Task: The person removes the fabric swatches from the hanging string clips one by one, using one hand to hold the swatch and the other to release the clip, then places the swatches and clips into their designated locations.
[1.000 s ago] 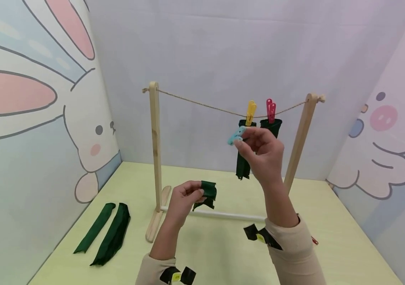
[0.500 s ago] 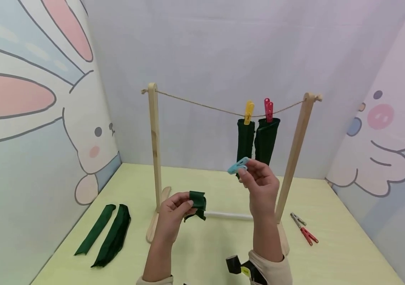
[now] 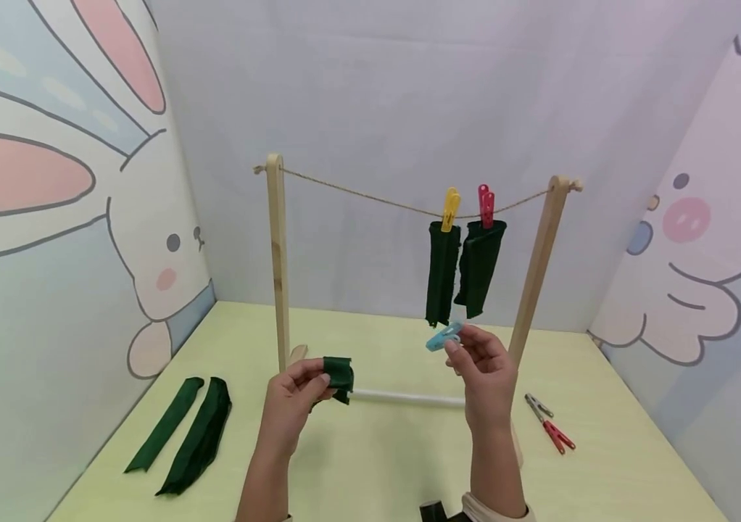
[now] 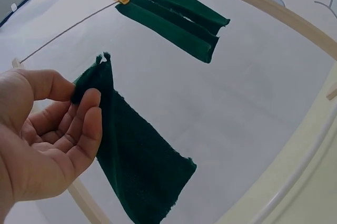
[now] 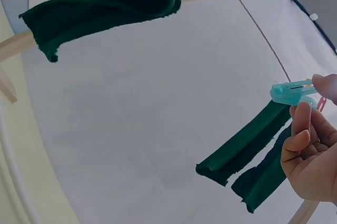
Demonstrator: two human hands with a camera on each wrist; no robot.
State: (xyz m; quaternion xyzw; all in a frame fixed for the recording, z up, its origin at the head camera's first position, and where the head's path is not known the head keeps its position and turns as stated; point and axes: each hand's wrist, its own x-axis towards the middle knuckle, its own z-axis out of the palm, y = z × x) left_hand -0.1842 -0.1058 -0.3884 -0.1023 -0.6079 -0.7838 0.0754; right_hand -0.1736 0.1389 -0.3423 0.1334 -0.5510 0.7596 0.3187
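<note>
My left hand (image 3: pixel 288 402) pinches the upper end of a dark green cloth strip (image 3: pixel 339 372), and the rest of the strip hangs down in the left wrist view. Between thumb and fingers, my right hand (image 3: pixel 489 373) holds a light blue clothespin (image 3: pixel 444 336). It is below two green strips hanging from the rope (image 3: pixel 357 193). A yellow clothespin (image 3: pixel 450 210) fixes the left hanging strip (image 3: pixel 442 275); a red clothespin (image 3: pixel 487 209) fixes the right hanging strip (image 3: pixel 480 268). In the right wrist view the blue clothespin (image 5: pixel 288 94) overlaps the hanging strips.
The rope is strung between a left wooden post (image 3: pixel 279 268) and a right wooden post (image 3: pixel 543 268), with a white rod (image 3: pixel 403 398) low between them. Two more green strips (image 3: pixel 164 428) lie on the yellow table (image 3: pixel 370 471). Grey and red clothespins (image 3: pixel 557 436) lie at right.
My right hand has come down from in front of the hanging strips with the blue clothespin. Holding its strip, my left hand has moved left and slightly down.
</note>
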